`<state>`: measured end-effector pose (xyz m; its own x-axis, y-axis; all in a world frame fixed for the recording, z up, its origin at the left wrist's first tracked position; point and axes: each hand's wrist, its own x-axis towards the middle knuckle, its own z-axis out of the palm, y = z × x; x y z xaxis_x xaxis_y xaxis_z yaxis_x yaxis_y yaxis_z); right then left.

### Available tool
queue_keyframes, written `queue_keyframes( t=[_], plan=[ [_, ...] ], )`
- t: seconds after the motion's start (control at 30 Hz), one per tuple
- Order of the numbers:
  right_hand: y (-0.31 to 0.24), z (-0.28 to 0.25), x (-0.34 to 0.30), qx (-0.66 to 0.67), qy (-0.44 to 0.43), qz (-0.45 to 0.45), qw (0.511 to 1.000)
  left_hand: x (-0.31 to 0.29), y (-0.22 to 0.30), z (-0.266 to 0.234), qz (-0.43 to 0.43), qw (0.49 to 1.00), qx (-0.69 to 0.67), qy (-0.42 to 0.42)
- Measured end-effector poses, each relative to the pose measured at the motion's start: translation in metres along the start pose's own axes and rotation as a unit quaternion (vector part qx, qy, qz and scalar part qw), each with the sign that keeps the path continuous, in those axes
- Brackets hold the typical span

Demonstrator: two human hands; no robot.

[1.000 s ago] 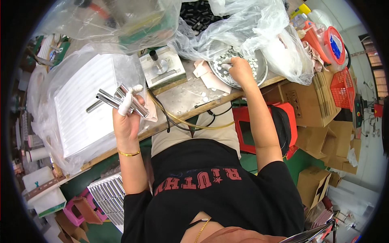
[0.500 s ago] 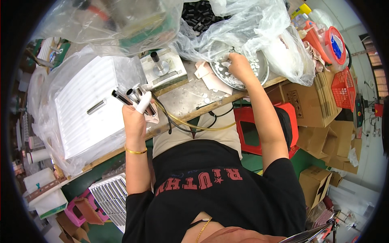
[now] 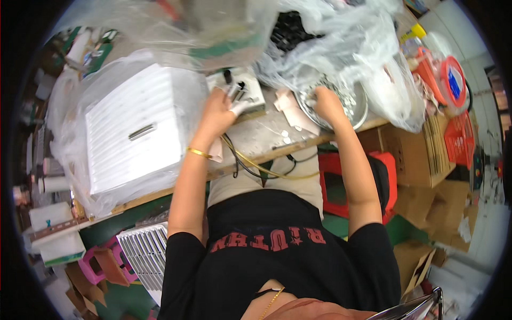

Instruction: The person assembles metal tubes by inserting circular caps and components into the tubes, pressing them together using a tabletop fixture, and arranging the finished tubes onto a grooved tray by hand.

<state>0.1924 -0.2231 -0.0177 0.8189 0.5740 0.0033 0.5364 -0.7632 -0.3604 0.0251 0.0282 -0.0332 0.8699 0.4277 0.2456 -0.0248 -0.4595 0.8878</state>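
Note:
My left hand (image 3: 216, 114), white covers on some fingertips, is closed round several shiny metal tubes (image 3: 238, 94) with dark open ends. It is at the left front of a pale block-shaped fixture (image 3: 256, 100), beside the fixture's black-topped post (image 3: 228, 76). Over a round metal bowl (image 3: 364, 109) is my right hand (image 3: 326, 104), fingers curled together; motion blur hides what they hold, if anything. Small white and silvery pieces (image 3: 346, 98) lie in the bowl. A lone metal tube (image 3: 141, 132) rests on a ribbed white tray (image 3: 106, 154) at the left.
Clear plastic bags (image 3: 336, 53) cover the back of the bench, one around black pieces (image 3: 290, 32). A pinkish cloth (image 3: 292, 112) lies left of the bowl. Cables (image 3: 250, 165) hang over the front edge. A red stool (image 3: 333, 184) and cardboard boxes (image 3: 416, 154) stand at the right.
My left hand has carried the tubes rightward and forward to the fixture. My right hand stays at the bowl. The whole view has shifted slightly, moving the bench scene right.

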Motion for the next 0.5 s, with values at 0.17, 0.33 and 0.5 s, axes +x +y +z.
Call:
queue_keyframes(
  t=[0.17, 0.33, 0.5],
  plan=[
    [-0.002, -0.009, -0.020, 0.111, 0.048, 0.035, 0.992, -0.005, 0.040, 0.006, 0.021, 0.994, 0.098, -0.034],
    [-0.087, -0.033, -0.018, 0.449, -0.018, 0.002, 0.893, -0.026, 0.046, -0.002, 0.023, 0.993, 0.111, -0.036],
    [-0.145, -0.018, -0.003, 0.479, 0.065, -0.163, 0.860, -0.031, 0.053, -0.004, -0.070, 0.987, 0.127, -0.070]
  ],
)
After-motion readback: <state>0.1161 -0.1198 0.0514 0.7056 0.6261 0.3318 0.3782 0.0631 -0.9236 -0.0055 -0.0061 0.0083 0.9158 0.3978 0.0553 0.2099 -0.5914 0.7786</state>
